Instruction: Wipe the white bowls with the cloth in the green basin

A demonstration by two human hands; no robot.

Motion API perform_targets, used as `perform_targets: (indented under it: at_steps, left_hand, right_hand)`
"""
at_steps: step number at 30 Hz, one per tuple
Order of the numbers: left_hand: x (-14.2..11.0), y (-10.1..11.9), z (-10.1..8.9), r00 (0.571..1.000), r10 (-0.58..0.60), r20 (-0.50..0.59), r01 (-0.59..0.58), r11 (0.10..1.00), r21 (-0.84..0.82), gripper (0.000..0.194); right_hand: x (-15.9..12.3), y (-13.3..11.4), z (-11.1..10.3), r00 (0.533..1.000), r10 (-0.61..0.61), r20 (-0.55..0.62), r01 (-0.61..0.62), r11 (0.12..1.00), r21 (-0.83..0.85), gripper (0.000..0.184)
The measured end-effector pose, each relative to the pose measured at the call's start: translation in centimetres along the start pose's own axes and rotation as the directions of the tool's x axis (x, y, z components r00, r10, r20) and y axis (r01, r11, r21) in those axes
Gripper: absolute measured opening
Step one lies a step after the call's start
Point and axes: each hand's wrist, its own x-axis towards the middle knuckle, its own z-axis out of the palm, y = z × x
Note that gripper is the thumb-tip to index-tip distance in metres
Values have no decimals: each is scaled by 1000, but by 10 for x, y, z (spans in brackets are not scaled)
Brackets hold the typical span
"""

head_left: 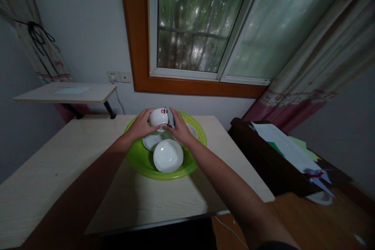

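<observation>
My left hand (143, 125) is closed round the left side of a white bowl (158, 117) with a small red and black print, tilted above a green basin (140, 168). My right hand (179, 126) presses a grey cloth (170, 118) against the bowl's right side. Lower in the basin lies another white bowl (168, 156), its smooth white round face toward me. Behind it sits a white dish (150, 141), partly covered. Another white rim (192, 131) shows to the right, mostly hidden by my right hand and wrist.
The basin stands on a pale wooden table (79, 156). A small raised shelf (47, 93) on black legs is at the back left. Right of the table is a dark brown piece of furniture (249, 152) with papers (281, 144) on it. A window (205, 23) is behind.
</observation>
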Motion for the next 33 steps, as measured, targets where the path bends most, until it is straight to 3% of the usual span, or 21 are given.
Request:
perform_targets:
  at_steps: [6, 9, 12, 15, 18, 21, 23, 27, 33]
  left_hand:
    - [0, -3, 2, 997, 76, -21, -74, 993, 92, 63]
    - [0, -5, 3, 995, 100, -7, -99, 988, 118, 60]
    - [0, -6, 4, 994, 107, 5, -107, 988, 115, 57]
    - [1, -5, 3, 997, 80, -24, -77, 991, 105, 57]
    - [1, -5, 2, 995, 48, -89, -40, 995, 96, 57]
    - [2, -8, 2, 990, 17, -140, -6, 997, 82, 59]
    - [2, -11, 3, 991, -3, -134, 12, 998, 62, 59]
    - [2, -14, 6, 995, -3, -100, 6, 1000, 24, 58]
    - [2, -11, 7, 998, 59, -20, -59, 998, -17, 57]
  right_hand:
    - [-2, -13, -5, 988, -113, 108, 125, 986, -115, 81]
    - [-3, -27, -8, 946, -236, 220, 275, 947, -167, 86]
    - [-3, -36, -8, 922, -269, 278, 330, 923, -199, 87]
    - [-4, -34, -5, 951, -223, 216, 266, 944, -196, 86]
    - [-5, -20, -2, 988, -100, 116, 116, 982, -148, 86]
    - [-6, -6, 2, 992, 85, 95, -74, 991, -112, 79]
    - [-8, -2, 4, 989, 111, 101, -102, 990, -97, 78]
    - [-9, -14, 2, 990, -74, 124, 88, 989, -115, 85]
    - [-7, -39, -3, 923, -246, 297, 311, 930, -197, 85]
